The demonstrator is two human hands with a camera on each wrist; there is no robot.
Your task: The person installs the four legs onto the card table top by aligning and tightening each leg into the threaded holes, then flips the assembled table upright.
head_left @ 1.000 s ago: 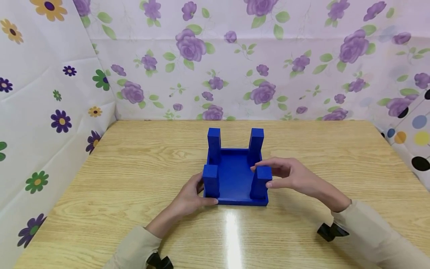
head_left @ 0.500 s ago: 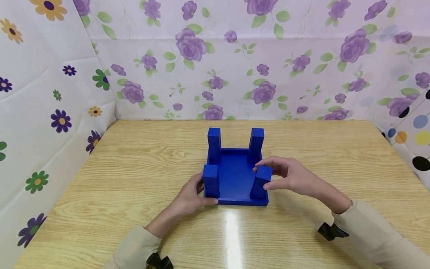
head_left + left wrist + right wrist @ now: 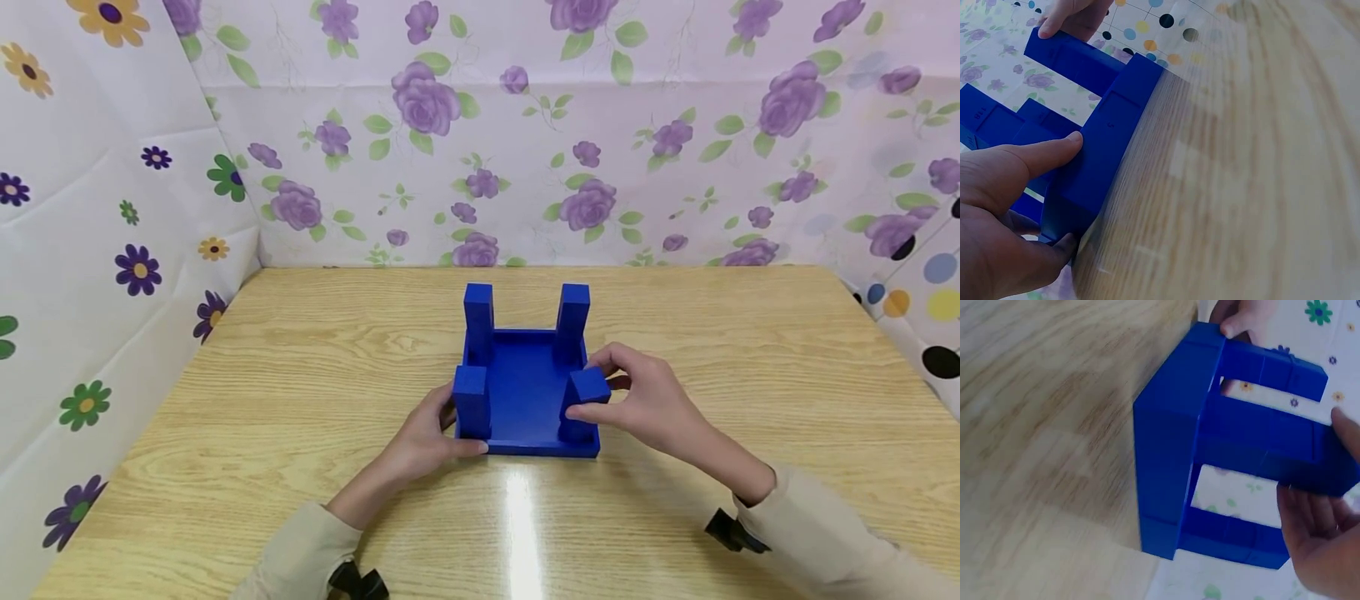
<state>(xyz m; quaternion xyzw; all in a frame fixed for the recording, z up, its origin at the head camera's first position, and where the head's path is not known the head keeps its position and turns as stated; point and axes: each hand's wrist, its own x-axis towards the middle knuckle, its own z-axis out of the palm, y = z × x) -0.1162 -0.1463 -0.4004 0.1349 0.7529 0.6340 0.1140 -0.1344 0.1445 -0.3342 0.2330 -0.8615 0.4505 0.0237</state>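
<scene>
A blue square base (image 3: 525, 396) with a raised rim lies on the table. Blue square posts stand up at its corners, like the legs of a small upturned table. My left hand (image 3: 422, 443) grips the base's near-left corner, thumb along the front rim beside the near-left post (image 3: 471, 402). My right hand (image 3: 654, 398) pinches the upper part of the near-right post (image 3: 588, 386), thumb on the near side and fingers behind. That post is turned a little against its corner. In the right wrist view, thumb and fingers hold the post (image 3: 1260, 440) near its free end.
The two far posts, left (image 3: 478, 321) and right (image 3: 573, 321), stand upright at the back of the base. Beneath is a wood-grain table (image 3: 337, 350). Flowered cloth (image 3: 525, 167) hangs behind it, with more cloth at both sides.
The right hand has swung round the near-right post, its thumb moving left across the front and its fingers drawing back. The post's top has rotated. My left hand stays put.
</scene>
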